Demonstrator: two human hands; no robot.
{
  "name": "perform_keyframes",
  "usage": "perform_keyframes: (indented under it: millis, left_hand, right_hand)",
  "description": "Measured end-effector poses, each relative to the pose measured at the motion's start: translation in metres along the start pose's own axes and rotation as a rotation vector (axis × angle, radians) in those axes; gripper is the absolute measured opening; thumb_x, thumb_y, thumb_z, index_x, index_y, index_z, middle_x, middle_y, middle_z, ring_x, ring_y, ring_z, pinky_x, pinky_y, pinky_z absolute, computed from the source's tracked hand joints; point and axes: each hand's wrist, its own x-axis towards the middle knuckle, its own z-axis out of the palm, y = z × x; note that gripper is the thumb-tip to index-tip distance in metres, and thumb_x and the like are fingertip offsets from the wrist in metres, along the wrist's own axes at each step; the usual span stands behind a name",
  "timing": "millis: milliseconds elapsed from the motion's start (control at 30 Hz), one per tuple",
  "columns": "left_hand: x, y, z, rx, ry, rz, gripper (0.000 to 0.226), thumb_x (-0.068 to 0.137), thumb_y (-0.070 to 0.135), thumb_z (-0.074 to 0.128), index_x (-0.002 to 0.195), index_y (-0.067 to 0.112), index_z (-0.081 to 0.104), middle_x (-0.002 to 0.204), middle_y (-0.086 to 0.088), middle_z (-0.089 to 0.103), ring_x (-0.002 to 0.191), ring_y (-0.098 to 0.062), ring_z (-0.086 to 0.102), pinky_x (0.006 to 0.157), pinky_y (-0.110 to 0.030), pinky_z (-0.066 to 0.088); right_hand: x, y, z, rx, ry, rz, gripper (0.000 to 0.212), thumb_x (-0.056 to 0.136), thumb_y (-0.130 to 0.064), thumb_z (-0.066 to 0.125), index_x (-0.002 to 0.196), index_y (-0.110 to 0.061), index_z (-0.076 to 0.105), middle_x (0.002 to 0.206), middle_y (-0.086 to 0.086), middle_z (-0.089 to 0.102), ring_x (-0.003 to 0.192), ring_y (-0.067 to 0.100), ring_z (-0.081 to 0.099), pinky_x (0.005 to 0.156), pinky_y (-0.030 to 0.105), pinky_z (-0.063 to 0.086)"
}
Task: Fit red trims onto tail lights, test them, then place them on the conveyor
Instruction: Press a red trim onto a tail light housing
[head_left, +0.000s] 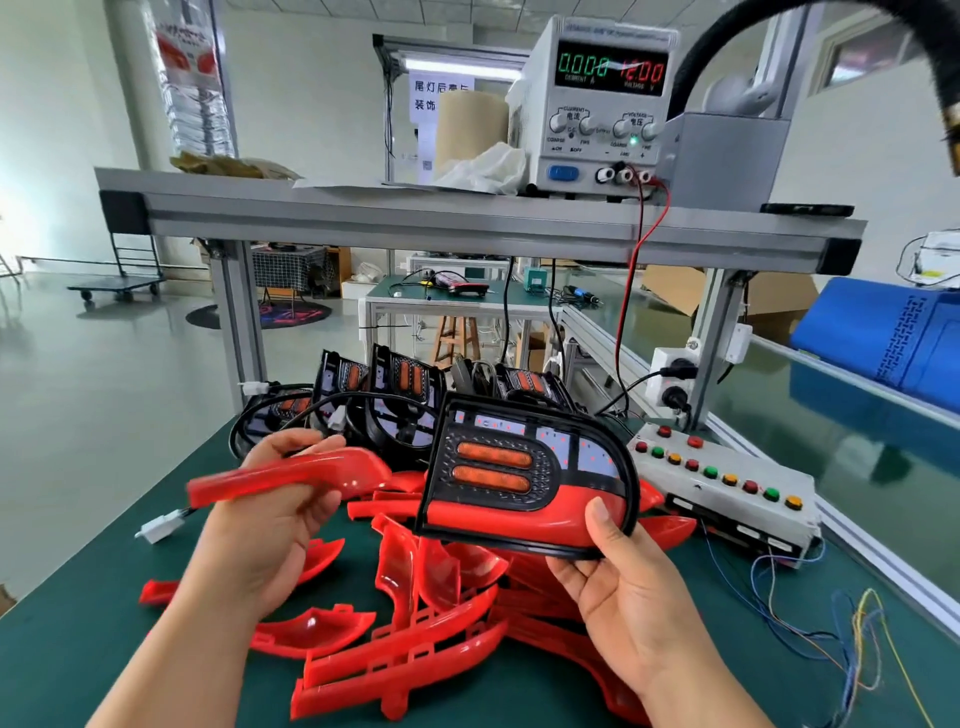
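Note:
My right hand (626, 582) grips a black tail light (524, 467) by its lower right edge, thumb on the red trim fitted along its bottom. The light has two orange reflectors and faces me, held above the table. My left hand (270, 525) holds a long curved red trim (291, 475) just left of the light, not touching it. A heap of loose red trims (415, 623) lies on the green table under both hands. Several more black tail lights (400, 400) with cables stand behind.
A white test box with coloured buttons (727, 483) and loose wires sits at the right. The power supply (605, 104) on the shelf reads 0.000 and 12.00. The green conveyor (779, 384) runs along the right, with a blue mat (883, 332) on it. A white connector (158, 526) lies at the left.

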Motion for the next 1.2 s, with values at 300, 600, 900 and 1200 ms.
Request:
perform_keyframes:
  millis: [300,600,900,1200]
  left_hand:
    - [-0.016,0.028,0.02,-0.663,-0.061,-0.071,0.02,0.095,0.017,0.051,0.079,0.013,0.061,0.078,0.003,0.073,0.078,-0.01,0.074,0.074,-0.026,0.06]
    - [-0.028,0.016,0.099,-0.309,-0.205,-0.135,0.023,0.062,0.004,0.07,0.083,0.014,0.066,0.074,-0.006,0.073,0.062,-0.014,0.072,0.058,-0.025,0.059]
    - [-0.04,-0.019,0.099,0.22,0.115,0.334,0.065,0.071,0.017,0.085,0.087,0.057,0.038,0.092,0.018,0.071,0.069,-0.009,0.073,0.064,-0.032,0.059]
    - [-0.026,0.004,0.059,1.065,-0.074,0.407,0.022,0.078,0.038,0.078,0.095,0.044,0.066,0.116,0.009,0.042,0.084,0.008,0.051,0.082,-0.007,0.037]
  right_hand:
    - [0.003,0.007,-0.004,-0.056,-0.027,0.001,0.017,0.075,-0.023,0.067,0.089,-0.017,0.075,0.095,0.014,0.075,0.08,0.022,0.073,0.063,0.028,0.058]
    - [0.002,0.016,0.001,-0.073,-0.096,0.023,0.073,0.068,-0.01,0.076,0.13,-0.042,0.052,0.12,0.003,0.07,0.106,0.028,0.069,0.077,0.044,0.058]
    - [0.0,0.021,-0.001,-0.098,-0.143,0.063,0.066,0.076,-0.008,0.078,0.126,-0.044,0.055,0.125,0.009,0.067,0.112,0.035,0.065,0.082,0.048,0.056]
    - [0.0,0.021,-0.001,-0.107,-0.161,0.063,0.062,0.073,-0.006,0.075,0.119,-0.044,0.059,0.121,0.011,0.068,0.105,0.033,0.068,0.075,0.045,0.057]
